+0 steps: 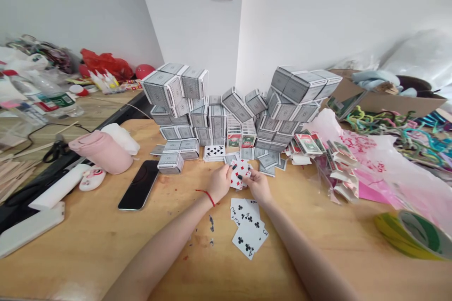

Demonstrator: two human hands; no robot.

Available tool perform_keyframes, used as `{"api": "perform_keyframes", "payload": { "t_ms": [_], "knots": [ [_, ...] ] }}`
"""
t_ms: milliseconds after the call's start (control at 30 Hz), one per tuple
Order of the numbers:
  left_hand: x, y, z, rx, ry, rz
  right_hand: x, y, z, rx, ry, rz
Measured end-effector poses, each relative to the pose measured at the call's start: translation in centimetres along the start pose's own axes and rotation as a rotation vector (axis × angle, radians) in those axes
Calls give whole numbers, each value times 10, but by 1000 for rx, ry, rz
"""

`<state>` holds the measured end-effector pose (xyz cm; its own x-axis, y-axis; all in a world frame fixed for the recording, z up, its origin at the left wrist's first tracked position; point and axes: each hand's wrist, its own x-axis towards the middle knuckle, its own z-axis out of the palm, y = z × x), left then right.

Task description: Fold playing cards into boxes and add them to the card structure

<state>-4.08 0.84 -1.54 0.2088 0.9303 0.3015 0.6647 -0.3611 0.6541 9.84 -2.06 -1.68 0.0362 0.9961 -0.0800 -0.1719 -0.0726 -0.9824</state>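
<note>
Between my two hands I hold a few playing cards, faces up, with a five of diamonds on top. My left hand, with a red string at the wrist, pinches their left edge. Thumb and fingers of my right hand close on the right edge. Nearer me on the table, several club cards lie overlapping, face up. Just beyond my hands is a face-up spade card. Grey-backed cards lie scattered to its right.
Grey-backed blocks of cards are stacked at the back left, with more stacks at the right. Card boxes lie beside a pink-printed plastic bag. A phone and pink cup stand left; tape sits front right.
</note>
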Motion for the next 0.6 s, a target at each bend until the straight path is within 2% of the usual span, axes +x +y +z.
{"api": "perform_keyframes", "payload": {
  "t_ms": [133, 367, 600],
  "knots": [
    [0, 0, -1, 73, 7, 50, 1, 0, 0, 27, -22, 25],
    [-1, 4, -3, 77, 50, 120, 3, 1, -3, 63, -78, 68],
    [-1, -1, 2, 157, 88, 169, 1, -4, -9, 134, -194, 64]
  ]
}}
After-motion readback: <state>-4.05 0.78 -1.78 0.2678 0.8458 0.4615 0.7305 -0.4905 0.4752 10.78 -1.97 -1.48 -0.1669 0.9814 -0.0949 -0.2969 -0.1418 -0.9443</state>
